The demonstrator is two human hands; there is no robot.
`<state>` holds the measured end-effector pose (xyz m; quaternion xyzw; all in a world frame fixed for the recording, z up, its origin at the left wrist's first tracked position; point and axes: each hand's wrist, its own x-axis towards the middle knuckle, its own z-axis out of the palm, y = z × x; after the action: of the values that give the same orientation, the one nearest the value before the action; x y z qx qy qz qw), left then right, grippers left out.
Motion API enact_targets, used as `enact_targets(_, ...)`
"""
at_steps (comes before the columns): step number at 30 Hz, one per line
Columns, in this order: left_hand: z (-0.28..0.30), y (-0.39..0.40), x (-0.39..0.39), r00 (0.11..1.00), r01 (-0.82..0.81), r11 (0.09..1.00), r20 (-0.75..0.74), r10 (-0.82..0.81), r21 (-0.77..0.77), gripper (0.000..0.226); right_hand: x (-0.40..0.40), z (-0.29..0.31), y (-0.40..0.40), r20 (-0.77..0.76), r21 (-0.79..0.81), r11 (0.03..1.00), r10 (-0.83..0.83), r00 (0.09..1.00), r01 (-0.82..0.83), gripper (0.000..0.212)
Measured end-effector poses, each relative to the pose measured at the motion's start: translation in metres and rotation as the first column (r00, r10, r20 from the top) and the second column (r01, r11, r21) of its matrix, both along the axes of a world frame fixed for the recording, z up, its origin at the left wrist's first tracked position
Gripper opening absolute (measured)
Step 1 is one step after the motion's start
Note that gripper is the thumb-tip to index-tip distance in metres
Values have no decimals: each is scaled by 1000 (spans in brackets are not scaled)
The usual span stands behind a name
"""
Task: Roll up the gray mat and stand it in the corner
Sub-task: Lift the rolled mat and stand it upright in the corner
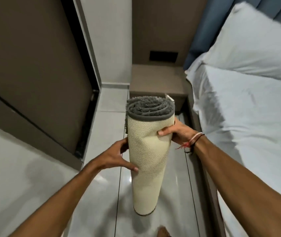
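The rolled gray shag mat with cream woven backing [147, 151] stands upright between both hands, left hand [117, 155] and right hand [177, 131], fingers clasping its sides. It looks soft, light and likely to unroll; grip mid-roll, over the loose edge.

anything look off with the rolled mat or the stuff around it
Little stands out. The mat is rolled and upright between the left hand and right hand. Only its top coil is uneven, with a pale corner poking out by the nightstand.
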<state>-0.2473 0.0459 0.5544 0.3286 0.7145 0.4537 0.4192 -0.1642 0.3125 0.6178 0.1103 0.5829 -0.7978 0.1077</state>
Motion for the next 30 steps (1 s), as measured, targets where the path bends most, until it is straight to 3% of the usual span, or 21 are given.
enact_targets(2,32,1,-15,1000,9,999,16,-10,33,81,-16,37,3,-32,17,1000,14,999,-13,55)
enact_targets(4,53,3,-32,999,-30,998,25,28,61,73,-33,60,4,-69,38,999,26,997,-23,54)
enact_targets(13,102,64,-153,987,-161,982,-8,162,100,83,-156,91,40,-191,105,994,39,981,-19,60)
enact_targets(16,100,81,-198,965,-263,961,19,262,92,82,-206,92,59,-178,131,991,56,982,-32,62)
enact_targets(19,98,93,-247,947,-319,944,-7,321,81,83,-260,98,79,-178,259,965,86,980,-38,64)
enact_targets(24,74,103,-315,911,-413,910,2,413,21,84,-346,84,96,-209,343,939,89,974,-12,96)
enact_targets(30,17,116,-437,848,-528,849,57,526,19,87,-481,30,108,-120,381,923,114,986,-60,95)
